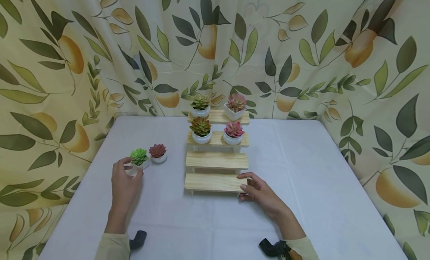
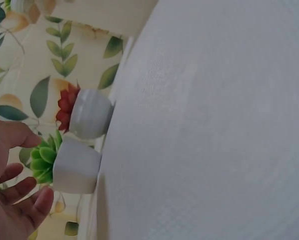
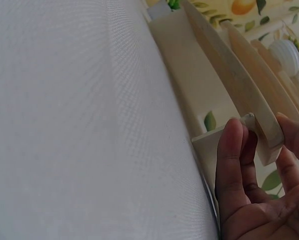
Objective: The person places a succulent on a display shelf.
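My left hand (image 1: pixel 125 187) is around a bright green artificial succulent (image 1: pixel 139 156) in a white square pot (image 2: pixel 77 166) on the table. Thumb and fingers are spread on either side, the fingertips close to the leaves. Right beside it stands a dark red succulent (image 1: pixel 158 151) in a round white pot (image 2: pixel 91 114). My right hand (image 1: pixel 263 198) pinches the right end of the lowest step of a tiered wooden display stand (image 1: pixel 215 182). In the right wrist view, the fingers (image 3: pixel 230 160) curl under the board's end.
On the stand's upper two steps sit a pale green succulent (image 1: pixel 200 102), a pink one (image 1: pixel 236 103), a brownish-green one (image 1: pixel 201 127) and another pink one (image 1: pixel 234 129). The lower two steps are bare wood. A white cloth covers the table (image 1: pixel 188 222); a leaf-patterned curtain (image 1: pixel 235 47) hangs behind.
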Demonstrator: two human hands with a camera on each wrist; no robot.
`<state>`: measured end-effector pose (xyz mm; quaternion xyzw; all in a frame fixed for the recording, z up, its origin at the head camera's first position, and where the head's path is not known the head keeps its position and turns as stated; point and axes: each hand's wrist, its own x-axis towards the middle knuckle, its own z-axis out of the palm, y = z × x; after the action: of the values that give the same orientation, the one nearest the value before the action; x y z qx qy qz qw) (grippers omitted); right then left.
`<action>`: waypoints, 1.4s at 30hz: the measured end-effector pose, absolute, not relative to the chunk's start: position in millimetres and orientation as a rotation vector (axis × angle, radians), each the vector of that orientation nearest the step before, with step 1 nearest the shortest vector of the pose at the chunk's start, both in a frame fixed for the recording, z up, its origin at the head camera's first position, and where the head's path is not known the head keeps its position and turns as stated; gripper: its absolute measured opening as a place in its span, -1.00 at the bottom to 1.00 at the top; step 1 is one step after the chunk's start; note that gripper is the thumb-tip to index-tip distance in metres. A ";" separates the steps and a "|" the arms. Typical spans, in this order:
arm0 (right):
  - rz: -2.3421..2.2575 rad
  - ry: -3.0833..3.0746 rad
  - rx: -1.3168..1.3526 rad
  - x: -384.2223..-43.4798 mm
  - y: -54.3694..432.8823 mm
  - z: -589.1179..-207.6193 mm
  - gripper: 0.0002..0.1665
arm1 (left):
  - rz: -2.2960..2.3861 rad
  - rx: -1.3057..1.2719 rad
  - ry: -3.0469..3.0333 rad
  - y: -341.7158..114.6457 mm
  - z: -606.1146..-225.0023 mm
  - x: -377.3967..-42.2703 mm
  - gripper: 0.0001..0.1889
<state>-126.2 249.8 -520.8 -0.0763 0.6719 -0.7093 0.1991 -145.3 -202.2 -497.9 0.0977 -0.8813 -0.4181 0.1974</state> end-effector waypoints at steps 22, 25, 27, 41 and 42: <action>-1.965 1.904 -0.204 -126.3 249.3 -520.8 -0.48 | -1.275 0.332 -2.517 -212.0 -499.6 -162.6 -0.17; -1.961 1.909 -0.203 -126.1 248.9 -520.8 -0.49 | -1.311 0.333 -2.536 -212.6 -499.4 -165.0 -0.13; -1.961 1.908 -0.204 -126.1 248.7 -521.0 -0.49 | -1.338 0.343 -2.548 -213.1 -499.2 -166.8 -0.11; -1.974 1.906 -0.222 -127.0 250.2 -522.0 -0.50 | -1.360 0.349 -2.606 -220.0 -505.0 -186.2 -0.04; -1.973 1.905 -0.223 -127.0 250.1 -522.0 -0.50 | -1.361 0.342 -2.606 -220.6 -505.4 -186.9 -0.04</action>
<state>-127.0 250.1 -522.0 -0.0796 0.6792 -0.7035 0.1937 -186.9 -220.6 -505.4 0.1151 -0.8769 -0.4579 0.0908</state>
